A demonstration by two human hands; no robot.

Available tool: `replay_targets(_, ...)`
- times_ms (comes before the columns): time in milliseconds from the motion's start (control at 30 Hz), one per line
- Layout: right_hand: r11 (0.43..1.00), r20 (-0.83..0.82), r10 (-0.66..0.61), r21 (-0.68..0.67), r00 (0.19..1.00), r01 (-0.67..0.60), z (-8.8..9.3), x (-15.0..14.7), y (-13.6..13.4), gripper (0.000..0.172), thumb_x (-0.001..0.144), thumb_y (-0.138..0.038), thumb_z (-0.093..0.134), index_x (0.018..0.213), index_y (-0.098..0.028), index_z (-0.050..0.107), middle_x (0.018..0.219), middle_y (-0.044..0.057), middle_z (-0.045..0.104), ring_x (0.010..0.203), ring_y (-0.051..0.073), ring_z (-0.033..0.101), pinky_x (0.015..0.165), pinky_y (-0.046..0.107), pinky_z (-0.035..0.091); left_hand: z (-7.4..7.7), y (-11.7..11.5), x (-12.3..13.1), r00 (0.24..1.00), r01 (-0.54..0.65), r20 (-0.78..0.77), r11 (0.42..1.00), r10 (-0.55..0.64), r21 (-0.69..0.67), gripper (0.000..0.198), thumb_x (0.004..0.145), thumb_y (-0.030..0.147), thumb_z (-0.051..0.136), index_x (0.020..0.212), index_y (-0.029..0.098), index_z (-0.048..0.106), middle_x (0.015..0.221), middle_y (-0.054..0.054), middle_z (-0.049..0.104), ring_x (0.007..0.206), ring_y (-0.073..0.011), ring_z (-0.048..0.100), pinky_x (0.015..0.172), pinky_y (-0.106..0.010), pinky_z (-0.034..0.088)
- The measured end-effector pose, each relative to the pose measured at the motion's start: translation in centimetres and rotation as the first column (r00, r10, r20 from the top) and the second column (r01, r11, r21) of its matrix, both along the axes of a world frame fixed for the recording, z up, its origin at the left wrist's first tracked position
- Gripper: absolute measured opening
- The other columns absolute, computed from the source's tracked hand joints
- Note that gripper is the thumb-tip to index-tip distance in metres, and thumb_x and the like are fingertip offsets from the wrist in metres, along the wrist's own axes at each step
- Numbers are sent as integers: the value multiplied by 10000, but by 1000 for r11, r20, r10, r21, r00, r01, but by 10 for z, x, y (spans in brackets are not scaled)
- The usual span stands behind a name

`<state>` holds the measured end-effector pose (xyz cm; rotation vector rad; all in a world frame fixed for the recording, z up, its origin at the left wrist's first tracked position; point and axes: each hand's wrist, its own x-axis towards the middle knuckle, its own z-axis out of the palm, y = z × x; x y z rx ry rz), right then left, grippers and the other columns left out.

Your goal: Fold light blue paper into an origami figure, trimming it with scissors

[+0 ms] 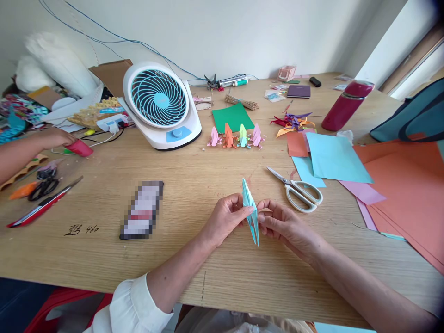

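Observation:
A narrow folded light blue paper stands upright between my hands, pointed at its top and split into thin points at the bottom. My left hand pinches it between thumb and fingers from the left. On its right side, my right hand has thumb and fingertips closed on the paper's edge. White-handled scissors lie just beyond my right hand. Farther back, small folded paper figures in pink, orange and green stand in a row before a green sheet.
A fan stands at the back left, a blurred phone in front of it. Coloured sheets and a dark red bottle are on the right. Another person's hand touches a red object at far left, near a red knife.

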<state>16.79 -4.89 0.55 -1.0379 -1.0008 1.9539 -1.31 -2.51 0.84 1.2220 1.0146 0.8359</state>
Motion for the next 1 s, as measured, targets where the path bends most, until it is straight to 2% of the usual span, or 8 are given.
replay_targets(267, 1000, 18, 9, 29, 1000, -10, -1, -4, -1, 458, 762, -457, 790, 987, -208, 478, 735, -44, 615, 592, 60, 431, 556, 210, 295, -2, 1, 1, 1000, -6, -1, 1000, 6, -30, 249, 785, 363, 678, 730, 163, 540, 642, 41, 518, 562, -78, 469, 492, -200, 364)
replay_targets(600, 997, 49, 16, 79, 999, -20, -3, -4, 0, 457, 798, -519, 736, 1042, -212, 502, 727, -33, 582, 593, 75, 397, 553, 215, 296, 1, -2, 3, 997, 13, 72, 990, -3, -142, 285, 763, 386, 712, 724, 169, 531, 702, 15, 575, 568, -74, 452, 497, -200, 311)
replay_targets(767, 995, 59, 7, 101, 998, -12, -2, -5, -1, 424, 827, -525, 703, 1029, -216, 494, 688, -45, 541, 599, 86, 406, 559, 220, 314, 2, -2, 4, 994, 28, 110, 983, -8, -182, 303, 754, 387, 725, 717, 172, 514, 649, 36, 511, 550, -71, 420, 491, -202, 277)
replay_targets(1000, 992, 53, 0, 128, 999, -6, -2, -6, -3, 402, 874, -514, 644, 1099, -240, 454, 735, -33, 580, 637, 106, 475, 594, 239, 365, 0, -1, 3, 994, -1, 103, 973, 25, -231, 289, 743, 378, 725, 738, 168, 526, 647, 33, 533, 549, -67, 453, 484, -186, 294)
